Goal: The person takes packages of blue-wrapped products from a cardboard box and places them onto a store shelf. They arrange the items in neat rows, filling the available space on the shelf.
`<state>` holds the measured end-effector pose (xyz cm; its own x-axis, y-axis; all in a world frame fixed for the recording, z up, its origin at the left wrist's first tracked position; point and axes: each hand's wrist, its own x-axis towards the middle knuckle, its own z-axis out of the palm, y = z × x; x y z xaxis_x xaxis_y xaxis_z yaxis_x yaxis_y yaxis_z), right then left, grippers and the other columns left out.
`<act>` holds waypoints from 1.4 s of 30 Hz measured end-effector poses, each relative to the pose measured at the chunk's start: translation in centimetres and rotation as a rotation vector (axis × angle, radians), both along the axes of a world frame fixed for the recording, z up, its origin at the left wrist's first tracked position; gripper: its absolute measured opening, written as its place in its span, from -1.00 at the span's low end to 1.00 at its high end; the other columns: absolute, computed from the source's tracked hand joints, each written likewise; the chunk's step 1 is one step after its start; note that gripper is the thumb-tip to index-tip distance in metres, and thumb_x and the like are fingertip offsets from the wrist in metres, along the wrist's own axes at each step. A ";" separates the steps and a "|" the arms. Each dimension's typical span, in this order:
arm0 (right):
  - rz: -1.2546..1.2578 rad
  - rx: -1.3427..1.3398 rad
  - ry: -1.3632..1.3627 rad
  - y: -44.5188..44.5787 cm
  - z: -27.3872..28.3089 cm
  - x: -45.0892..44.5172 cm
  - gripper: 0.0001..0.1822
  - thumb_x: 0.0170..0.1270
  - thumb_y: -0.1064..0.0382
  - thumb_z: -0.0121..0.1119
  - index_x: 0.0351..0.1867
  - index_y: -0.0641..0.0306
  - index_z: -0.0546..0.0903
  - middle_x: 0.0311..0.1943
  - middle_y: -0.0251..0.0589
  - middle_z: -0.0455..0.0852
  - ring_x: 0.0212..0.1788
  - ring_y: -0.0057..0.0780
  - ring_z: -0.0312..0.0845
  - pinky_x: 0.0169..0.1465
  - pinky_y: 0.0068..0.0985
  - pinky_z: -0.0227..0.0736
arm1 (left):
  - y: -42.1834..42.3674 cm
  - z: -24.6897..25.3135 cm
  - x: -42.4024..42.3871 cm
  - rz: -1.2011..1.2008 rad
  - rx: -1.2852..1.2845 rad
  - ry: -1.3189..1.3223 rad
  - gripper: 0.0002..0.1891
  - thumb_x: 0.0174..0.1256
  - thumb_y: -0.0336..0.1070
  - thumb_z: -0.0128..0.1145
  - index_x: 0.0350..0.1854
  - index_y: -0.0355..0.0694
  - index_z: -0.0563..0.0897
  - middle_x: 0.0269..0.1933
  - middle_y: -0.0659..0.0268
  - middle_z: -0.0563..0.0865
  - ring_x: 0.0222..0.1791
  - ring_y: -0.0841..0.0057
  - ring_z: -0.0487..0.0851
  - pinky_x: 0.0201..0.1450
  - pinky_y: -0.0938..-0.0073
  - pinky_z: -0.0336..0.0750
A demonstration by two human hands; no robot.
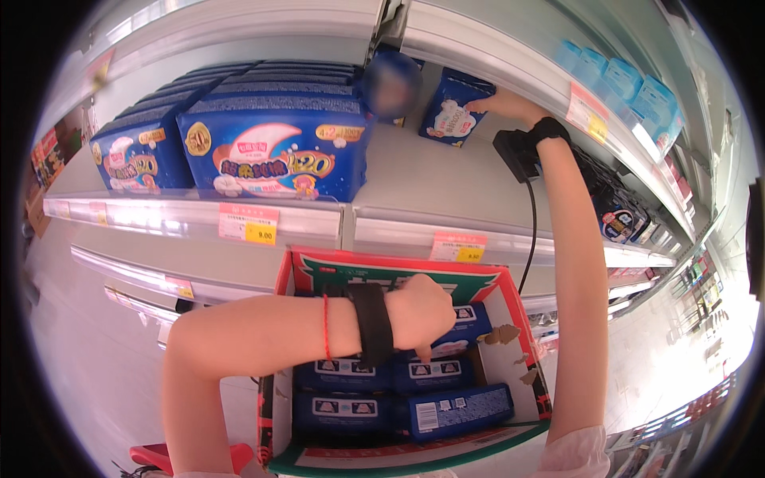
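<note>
My right hand [499,104] is on the upper shelf, fingers and thumb at the upper right edge of a blue sanitary-pad pack [449,116] that stands tilted there. My left hand [421,310] reaches down into an open cardboard box [502,358] with red and green edges. It grips one of the blue packs [472,319] near the box's far side, though most of its fingers are hidden. Several more blue packs [343,412] lie in the box, and one pack [460,412] at the near right shows its barcode side.
Rows of larger blue packs [272,152] fill the shelf's left part. A black device [517,155] with a hanging cable [532,239] is by my right wrist. Dark packs [621,221] and light-blue packs [633,89] are at the right. Price tags line the shelf edge [394,230].
</note>
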<state>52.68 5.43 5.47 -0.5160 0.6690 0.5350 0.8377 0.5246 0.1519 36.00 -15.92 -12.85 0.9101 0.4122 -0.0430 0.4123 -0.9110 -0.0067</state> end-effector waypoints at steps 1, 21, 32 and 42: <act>-0.030 -0.159 0.160 1.2 -0.2 0.1 -0.33 0.07 0.14 0.49 0.23 0.31 0.54 0.12 -0.03 0.66 0.13 -0.24 0.59 0.13 -0.40 0.55 | 0.1 -0.2 0.1 0.001 -0.020 0.006 -0.48 -0.11 0.03 0.50 -0.30 -0.39 0.72 -0.34 0.05 0.74 -0.22 0.13 0.75 -0.24 0.27 0.62; -0.016 -0.368 0.339 5.5 -5.6 -1.6 -0.58 0.22 0.08 0.35 -0.09 0.39 0.59 -0.21 -0.14 0.77 -0.20 -0.46 0.73 -0.26 -0.46 0.67 | -0.8 -3.3 1.6 0.156 0.220 0.050 -0.37 -0.27 -0.17 0.52 -0.12 -0.46 0.58 -0.33 0.07 0.70 -0.30 0.26 0.74 -0.39 0.39 0.60; 0.022 -0.470 0.521 6.1 -6.1 2.5 -0.59 0.20 0.20 0.29 0.01 0.45 0.62 -0.16 -0.06 0.75 -0.28 -0.35 0.77 -0.26 -0.50 0.63 | -0.6 2.4 -1.3 -0.074 -0.098 0.025 -0.41 -0.05 -0.23 0.41 0.02 -0.49 0.53 -0.52 0.05 0.70 -0.47 0.22 0.75 -0.45 0.40 0.57; -0.002 -0.457 0.572 5.2 -6.0 3.6 -0.71 0.12 0.26 0.24 -0.22 0.46 0.75 -0.32 -0.04 0.79 -0.41 -0.34 0.75 -0.24 -0.48 0.62 | -0.8 7.7 -3.9 0.015 -0.137 -0.366 -0.70 0.16 -0.09 0.22 -0.35 -0.29 0.70 -0.55 0.18 0.70 -0.51 0.25 0.70 -0.44 0.36 0.50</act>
<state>56.30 10.61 -0.52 -0.2379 0.8906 0.3877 0.7214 0.4293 -0.5434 32.11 -16.74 -5.16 0.8692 0.4388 0.2278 0.3783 -0.8870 0.2648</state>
